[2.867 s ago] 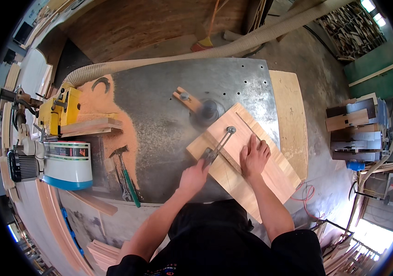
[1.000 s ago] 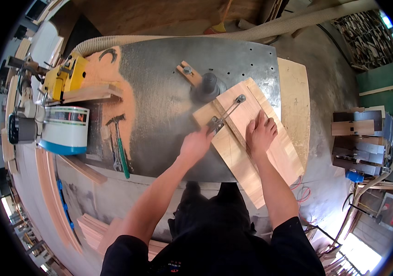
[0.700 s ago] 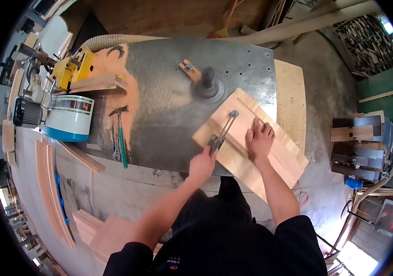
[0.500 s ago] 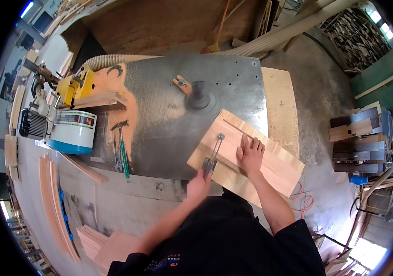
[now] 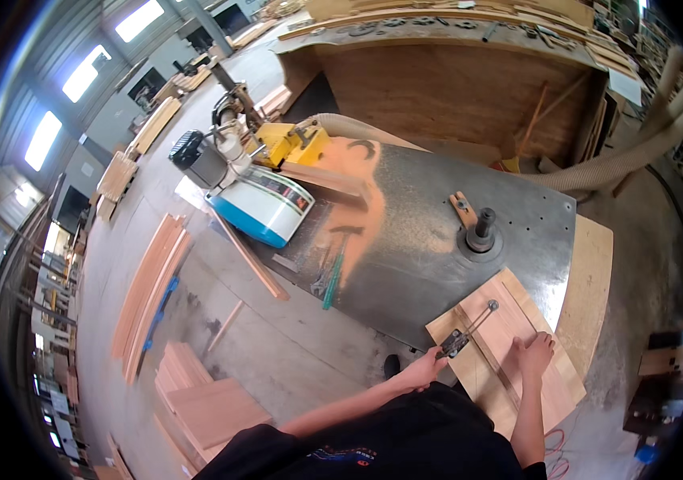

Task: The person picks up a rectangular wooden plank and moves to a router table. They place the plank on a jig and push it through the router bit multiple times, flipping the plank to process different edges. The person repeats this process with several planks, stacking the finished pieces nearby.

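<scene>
Grey concrete workshop floor (image 5: 277,364), far left: long pinkish wood planks (image 5: 149,296), then stack of flat pinkish boards (image 5: 217,408). White-and-blue machine housing (image 5: 265,208) next, yellow metal block (image 5: 287,144) beyond it, orange sawdust (image 5: 361,172) and green-handled hammer (image 5: 334,280) on grey metal table (image 5: 421,204). Left hand (image 5: 423,370) closed around handle of silver-and-black metal toggle clamp (image 5: 455,342), mounted on pale yellow wooden base board (image 5: 476,380), round tip over pinkish rectangular plank (image 5: 504,330). Base board at table's near right corner, overhanging near edge, near black upright spindle (image 5: 483,228). Right hand (image 5: 534,354) on plank, fingers bent; can't tell if gripping its edge.
</scene>
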Action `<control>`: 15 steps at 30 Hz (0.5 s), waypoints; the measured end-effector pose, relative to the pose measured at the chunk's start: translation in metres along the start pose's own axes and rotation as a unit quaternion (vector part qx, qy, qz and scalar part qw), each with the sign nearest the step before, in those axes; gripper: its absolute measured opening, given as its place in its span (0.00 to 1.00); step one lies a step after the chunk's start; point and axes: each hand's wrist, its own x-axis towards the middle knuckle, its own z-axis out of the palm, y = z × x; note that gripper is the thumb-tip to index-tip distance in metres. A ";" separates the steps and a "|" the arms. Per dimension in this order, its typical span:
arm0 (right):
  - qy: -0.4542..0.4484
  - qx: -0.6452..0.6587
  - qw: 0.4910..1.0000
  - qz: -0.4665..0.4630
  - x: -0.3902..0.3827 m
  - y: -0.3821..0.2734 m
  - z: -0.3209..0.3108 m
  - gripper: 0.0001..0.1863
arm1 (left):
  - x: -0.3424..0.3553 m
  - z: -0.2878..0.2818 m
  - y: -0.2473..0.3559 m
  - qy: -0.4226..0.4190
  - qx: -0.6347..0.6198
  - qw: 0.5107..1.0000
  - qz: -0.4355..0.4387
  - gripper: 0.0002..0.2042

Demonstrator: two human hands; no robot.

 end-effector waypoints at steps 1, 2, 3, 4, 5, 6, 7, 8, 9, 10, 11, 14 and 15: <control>-0.023 0.018 1.000 -0.008 0.003 -0.005 -0.008 0.30 | -0.009 -0.003 -0.001 0.010 -0.011 1.000 -0.004 0.28; -0.043 0.029 0.999 -0.006 0.009 -0.001 -0.015 0.30 | -0.010 -0.003 0.001 0.008 -0.019 1.000 -0.004 0.28; -0.011 0.038 0.998 -0.038 0.015 0.011 -0.005 0.29 | -0.010 -0.003 0.003 0.005 -0.025 1.000 -0.004 0.29; -0.057 0.060 0.996 -0.024 0.021 0.010 -0.014 0.29 | -0.008 -0.002 0.000 0.007 -0.029 1.000 0.002 0.29; -0.105 0.083 0.991 -0.010 0.027 0.004 -0.032 0.29 | -0.008 -0.001 -0.002 0.010 -0.032 0.999 0.006 0.29; -0.152 0.107 0.983 0.005 0.031 0.000 -0.042 0.29 | -0.007 0.000 -0.005 0.014 -0.034 0.999 0.010 0.29; -0.153 0.085 0.985 -0.014 0.035 0.008 -0.040 0.29 | -0.006 0.001 -0.002 0.013 -0.033 0.999 0.008 0.29; -0.154 0.061 0.986 -0.032 0.042 0.016 -0.034 0.30 | -0.005 0.000 0.002 0.011 -0.033 0.999 0.007 0.29; -0.155 0.037 0.986 -0.049 0.046 0.027 -0.031 0.31 | -0.004 0.000 0.005 0.009 -0.032 0.999 0.006 0.29; -0.141 0.040 0.989 -0.036 0.047 0.031 -0.032 0.31 | -0.005 -0.002 0.005 0.015 -0.024 1.000 0.007 0.29; -0.127 0.043 0.991 -0.023 0.048 0.035 -0.034 0.31 | -0.006 -0.003 0.003 0.021 -0.016 1.000 0.010 0.29; -0.043 0.089 0.995 0.019 0.045 0.048 -0.062 0.29 | -0.002 -0.002 -0.004 0.059 0.030 0.997 0.031 0.29; -0.024 0.142 0.988 0.061 0.043 0.048 -0.082 0.28 | 0.008 0.002 -0.024 0.082 0.047 0.994 0.051 0.29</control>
